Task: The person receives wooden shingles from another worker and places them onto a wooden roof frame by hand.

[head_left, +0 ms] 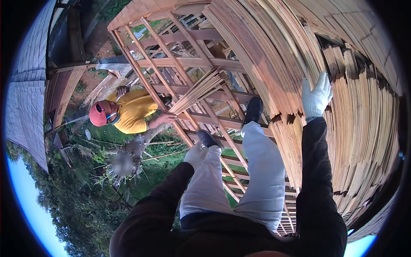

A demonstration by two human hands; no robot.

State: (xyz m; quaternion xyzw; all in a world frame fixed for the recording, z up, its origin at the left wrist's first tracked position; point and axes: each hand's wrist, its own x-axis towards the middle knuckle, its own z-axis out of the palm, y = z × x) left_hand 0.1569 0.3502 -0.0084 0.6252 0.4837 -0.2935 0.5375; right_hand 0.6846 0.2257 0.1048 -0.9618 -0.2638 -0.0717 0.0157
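My right hand (pixel 316 96), in a white knit glove, lies with fingers extended on the edge of layered wooden shingles (pixel 263 47), beside a lower course of split shingles (pixel 359 132). My left hand (pixel 195 155), also gloved, is down beside my left leg, near the battens; its fingers are not clear. My dark shoes (pixel 254 109) rest on an open lattice of wooden battens (pixel 173 55). A co-worker (pixel 132 111) in a yellow top and red cap grips a fanned bundle of thin wooden strips (pixel 197 92) lying over the lattice.
Below the roof frame lie ground with plants (pixel 162 158), timber pieces and a tree trunk (pixel 143 145). A neighbouring shingled roof (pixel 28 107) stands at the far left, a timber structure (pixel 64 96) beside it. Trees (pixel 51 201) fill the lower left.
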